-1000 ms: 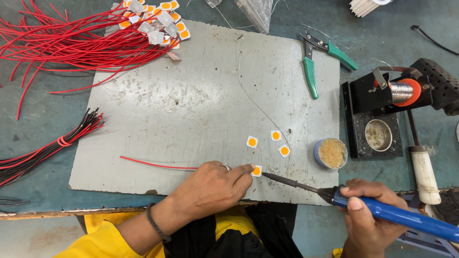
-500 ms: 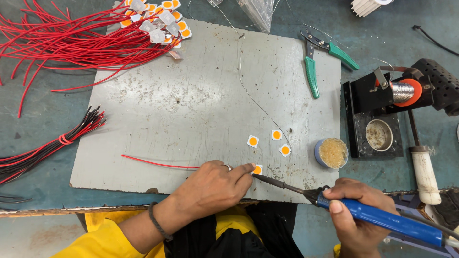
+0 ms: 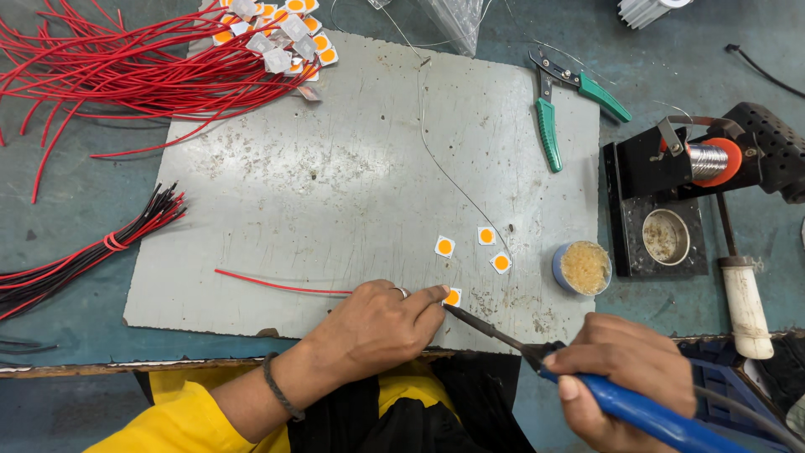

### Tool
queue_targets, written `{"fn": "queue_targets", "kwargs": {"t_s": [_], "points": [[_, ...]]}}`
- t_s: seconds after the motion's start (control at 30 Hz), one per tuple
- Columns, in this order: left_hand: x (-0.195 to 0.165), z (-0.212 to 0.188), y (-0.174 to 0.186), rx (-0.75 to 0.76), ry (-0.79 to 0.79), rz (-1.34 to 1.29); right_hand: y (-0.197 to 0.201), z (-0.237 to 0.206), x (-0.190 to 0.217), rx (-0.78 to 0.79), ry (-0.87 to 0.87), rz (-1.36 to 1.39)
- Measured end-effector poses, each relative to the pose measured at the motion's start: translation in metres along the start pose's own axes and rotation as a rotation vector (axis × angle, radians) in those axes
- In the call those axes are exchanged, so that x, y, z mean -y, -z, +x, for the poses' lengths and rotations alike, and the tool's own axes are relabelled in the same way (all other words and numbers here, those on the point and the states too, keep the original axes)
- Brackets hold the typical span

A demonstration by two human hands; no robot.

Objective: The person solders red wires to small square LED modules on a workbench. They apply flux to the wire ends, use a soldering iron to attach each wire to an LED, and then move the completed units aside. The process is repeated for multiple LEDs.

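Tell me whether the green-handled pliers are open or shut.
Open. The green-handled pliers lie flat on the grey board, their two handles splayed well apart. Whether the tips at the pivot end gape too is too small to tell.

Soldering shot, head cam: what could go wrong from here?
1. The left hand pins the small square chip right beside the soldering iron tip: a burn looks likely.
2. The red wire lies loose and may slip.
3. Three loose chips nearby could get knocked.
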State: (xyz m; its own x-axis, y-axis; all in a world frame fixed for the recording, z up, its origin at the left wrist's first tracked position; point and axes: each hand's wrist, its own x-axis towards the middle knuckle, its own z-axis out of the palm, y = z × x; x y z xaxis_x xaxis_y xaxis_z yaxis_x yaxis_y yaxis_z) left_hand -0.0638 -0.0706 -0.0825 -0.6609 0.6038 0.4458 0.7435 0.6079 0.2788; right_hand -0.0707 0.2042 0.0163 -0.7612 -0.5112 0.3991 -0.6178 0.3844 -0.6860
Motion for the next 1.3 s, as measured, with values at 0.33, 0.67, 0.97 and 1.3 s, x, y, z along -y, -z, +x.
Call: {"fn": "queue_targets", "kwargs": {"t_s": [0.33,0.67,0.97,1.3], "points": [[0.001,-0.001,-0.002,0.001,0.006,-0.022,0.001,-0.004,-0.003,-0.012,-0.055,-0.026],[0.001,-0.002,-0.003,0.013,0.017,-0.023,-0.002,-0.002,-0.002,0.011,-0.064,-0.016],[0.001,0.000,0.000,-0.001,0.015,-0.012,0.003,-0.009,0.000,-0.104,-0.142,0.002],[0.001,0.000,0.000,-0.005,0.021,-0.041,-0.001,-0.012,-0.006,-0.061,-0.107,-0.001]]}}
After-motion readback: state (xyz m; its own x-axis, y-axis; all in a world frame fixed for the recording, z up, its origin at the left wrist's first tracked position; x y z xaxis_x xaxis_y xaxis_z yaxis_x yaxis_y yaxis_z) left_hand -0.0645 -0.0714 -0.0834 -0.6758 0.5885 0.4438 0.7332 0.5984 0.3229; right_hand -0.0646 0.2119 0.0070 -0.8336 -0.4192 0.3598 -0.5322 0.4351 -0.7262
